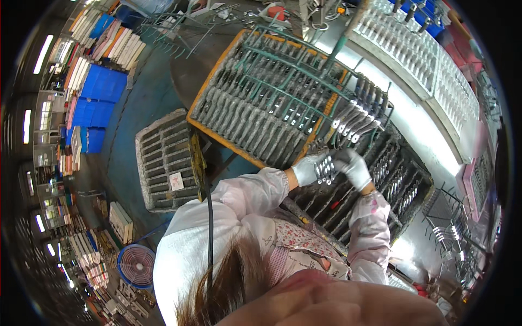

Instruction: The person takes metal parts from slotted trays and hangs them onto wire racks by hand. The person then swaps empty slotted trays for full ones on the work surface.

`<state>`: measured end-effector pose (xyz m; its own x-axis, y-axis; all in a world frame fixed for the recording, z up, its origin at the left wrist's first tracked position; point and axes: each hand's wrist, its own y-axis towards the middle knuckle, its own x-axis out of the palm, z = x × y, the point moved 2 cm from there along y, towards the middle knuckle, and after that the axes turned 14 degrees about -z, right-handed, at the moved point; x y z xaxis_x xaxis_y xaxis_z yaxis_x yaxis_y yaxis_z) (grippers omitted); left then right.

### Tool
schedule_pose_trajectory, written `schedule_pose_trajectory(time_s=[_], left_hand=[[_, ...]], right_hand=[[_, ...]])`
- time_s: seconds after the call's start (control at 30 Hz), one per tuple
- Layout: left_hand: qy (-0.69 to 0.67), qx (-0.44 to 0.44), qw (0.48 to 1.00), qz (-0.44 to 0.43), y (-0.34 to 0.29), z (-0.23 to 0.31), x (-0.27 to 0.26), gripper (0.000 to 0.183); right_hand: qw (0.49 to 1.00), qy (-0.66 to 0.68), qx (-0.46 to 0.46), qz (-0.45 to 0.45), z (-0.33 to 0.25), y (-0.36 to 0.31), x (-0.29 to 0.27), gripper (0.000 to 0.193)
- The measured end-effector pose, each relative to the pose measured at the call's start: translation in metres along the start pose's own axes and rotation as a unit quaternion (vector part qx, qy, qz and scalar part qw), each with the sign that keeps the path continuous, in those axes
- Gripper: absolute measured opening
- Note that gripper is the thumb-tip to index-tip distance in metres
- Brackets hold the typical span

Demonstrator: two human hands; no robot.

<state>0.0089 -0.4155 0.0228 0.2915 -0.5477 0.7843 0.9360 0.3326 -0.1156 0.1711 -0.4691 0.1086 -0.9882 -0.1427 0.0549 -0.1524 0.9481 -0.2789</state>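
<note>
Both my hands wear white gloves with greyed fingers and meet over a dark slotted tray (326,209). My left hand (307,170) is closed around several shiny ring-ended metal pieces that look like wrenches (326,170). Beside them my right hand (354,169) has its fingers curled in against the bunch; what its fingertips grip is hidden. Just beyond my hands, more of these shiny wrenches (348,124) hang in a row at the end of a green wire rack (296,68). Others (409,187) lie in the slots of the dark tray to the right.
An orange-rimmed slotted tray (242,122) sits under the rack. A smaller grey slotted tray (163,163) is at the left, near a black cable (210,233). White slotted trays (397,49) fill the far right. Blue bins (100,84) and a round fan (137,266) stand left.
</note>
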Motion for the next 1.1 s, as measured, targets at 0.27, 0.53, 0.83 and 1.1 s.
schedule_pose_trajectory(time_s=[0.27, 0.53, 0.83, 1.1], left_hand=[[-0.014, -0.004, 0.997, 0.077, -0.052, 0.095, 0.034, 0.042], [-0.074, -0.079, 0.994, 0.018, -0.091, 0.122, 0.028, 0.043], [-0.38, -0.115, 0.918, 0.025, -0.081, 0.174, 0.035, 0.104], [-0.32, -0.191, 0.925, -0.074, -0.084, 0.178, 0.033, 0.099]], right_hand=[[0.857, -0.404, 0.268, 0.173, 0.142, 0.098, -0.068, 0.056], [0.87, -0.407, 0.251, 0.122, 0.114, 0.089, -0.046, 0.025], [0.976, -0.045, 0.055, 0.207, 0.005, 0.002, 0.008, 0.028], [0.944, -0.031, 0.1, 0.313, -0.056, -0.037, 0.136, 0.023]])
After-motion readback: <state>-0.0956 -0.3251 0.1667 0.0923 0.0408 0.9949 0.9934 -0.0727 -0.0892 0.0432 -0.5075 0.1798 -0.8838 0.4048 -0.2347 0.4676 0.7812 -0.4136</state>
